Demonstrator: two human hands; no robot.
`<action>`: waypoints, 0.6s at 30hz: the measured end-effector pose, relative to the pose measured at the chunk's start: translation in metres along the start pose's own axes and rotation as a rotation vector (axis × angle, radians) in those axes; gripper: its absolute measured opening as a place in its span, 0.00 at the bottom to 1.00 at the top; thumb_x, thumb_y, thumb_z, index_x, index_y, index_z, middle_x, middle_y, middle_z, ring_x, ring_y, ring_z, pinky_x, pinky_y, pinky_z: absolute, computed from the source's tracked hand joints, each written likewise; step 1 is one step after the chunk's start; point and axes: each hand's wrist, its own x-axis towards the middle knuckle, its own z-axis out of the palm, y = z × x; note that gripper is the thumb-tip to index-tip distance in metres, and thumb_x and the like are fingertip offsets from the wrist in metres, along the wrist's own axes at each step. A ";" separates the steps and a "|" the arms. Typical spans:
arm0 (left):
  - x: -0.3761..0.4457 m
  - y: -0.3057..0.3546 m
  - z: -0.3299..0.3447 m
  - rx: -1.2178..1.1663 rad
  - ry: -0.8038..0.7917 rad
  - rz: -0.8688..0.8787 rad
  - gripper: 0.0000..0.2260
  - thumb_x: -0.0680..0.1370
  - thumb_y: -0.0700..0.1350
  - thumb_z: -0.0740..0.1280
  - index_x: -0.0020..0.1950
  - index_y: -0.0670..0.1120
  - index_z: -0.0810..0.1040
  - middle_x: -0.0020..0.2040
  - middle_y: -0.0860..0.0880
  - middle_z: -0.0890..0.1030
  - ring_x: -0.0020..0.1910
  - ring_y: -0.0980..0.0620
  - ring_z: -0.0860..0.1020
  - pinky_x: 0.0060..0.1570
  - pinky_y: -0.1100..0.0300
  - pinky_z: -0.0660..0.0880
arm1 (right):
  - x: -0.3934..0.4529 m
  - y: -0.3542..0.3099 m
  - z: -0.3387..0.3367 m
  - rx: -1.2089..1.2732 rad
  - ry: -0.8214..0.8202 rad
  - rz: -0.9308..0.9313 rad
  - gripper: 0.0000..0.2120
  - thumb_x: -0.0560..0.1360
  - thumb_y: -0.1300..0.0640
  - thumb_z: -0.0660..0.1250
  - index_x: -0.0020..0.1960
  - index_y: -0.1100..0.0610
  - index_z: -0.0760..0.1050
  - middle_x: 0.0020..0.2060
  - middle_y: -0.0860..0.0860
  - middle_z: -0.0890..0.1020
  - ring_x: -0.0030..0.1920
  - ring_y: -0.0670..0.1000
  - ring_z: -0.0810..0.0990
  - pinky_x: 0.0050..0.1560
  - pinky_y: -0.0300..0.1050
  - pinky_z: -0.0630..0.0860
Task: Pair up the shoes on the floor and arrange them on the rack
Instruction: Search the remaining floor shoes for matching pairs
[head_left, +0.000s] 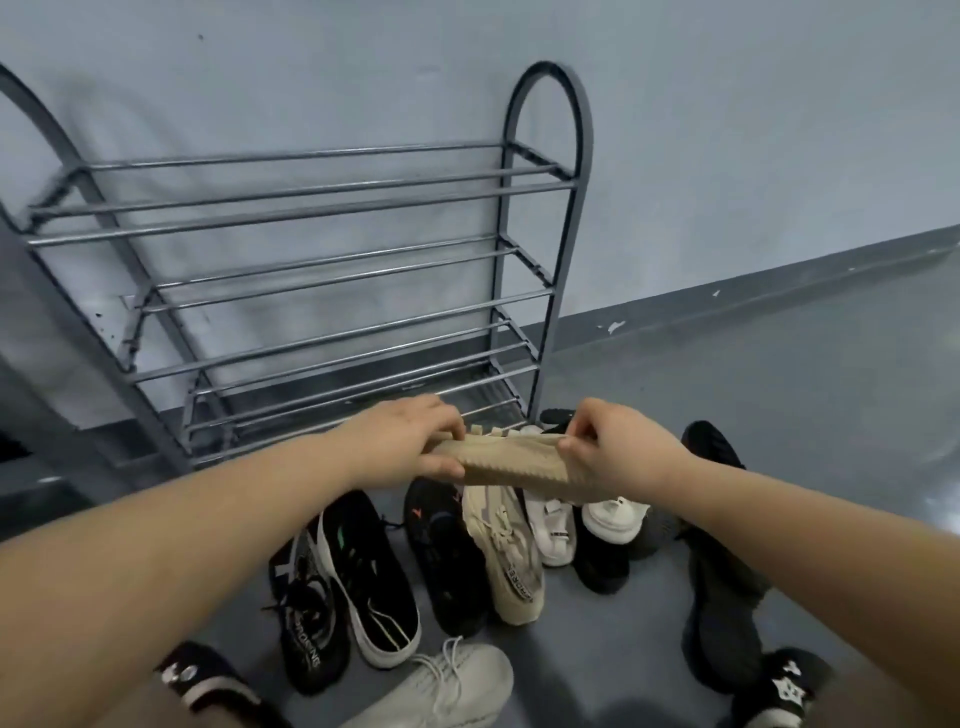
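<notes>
Beige knit with a ribbed tan sole, the sneaker (511, 462) is held on its side above the shoes on the floor, before the grey metal rack (322, 270), left hand (410, 441) gripping one end, right hand (618, 447) pinching the other.
</notes>
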 end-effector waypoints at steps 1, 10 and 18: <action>-0.007 0.003 -0.011 0.010 0.024 0.018 0.18 0.74 0.60 0.65 0.60 0.54 0.73 0.60 0.55 0.73 0.60 0.55 0.71 0.62 0.57 0.68 | -0.006 -0.002 -0.004 0.024 0.006 -0.008 0.06 0.77 0.50 0.62 0.47 0.53 0.71 0.41 0.47 0.76 0.43 0.50 0.75 0.42 0.41 0.68; -0.037 0.004 -0.054 -0.295 0.248 -0.048 0.07 0.72 0.50 0.72 0.46 0.53 0.76 0.42 0.60 0.74 0.42 0.61 0.72 0.40 0.72 0.66 | -0.010 -0.023 -0.012 0.409 -0.145 0.010 0.11 0.74 0.46 0.68 0.40 0.51 0.72 0.35 0.46 0.76 0.36 0.46 0.74 0.39 0.39 0.71; -0.013 0.007 -0.042 -0.519 0.401 -0.134 0.07 0.73 0.49 0.70 0.51 0.54 0.79 0.52 0.52 0.78 0.54 0.54 0.74 0.58 0.55 0.71 | -0.004 -0.018 -0.025 0.559 0.078 0.001 0.10 0.73 0.49 0.70 0.39 0.54 0.75 0.34 0.47 0.77 0.37 0.46 0.74 0.36 0.36 0.68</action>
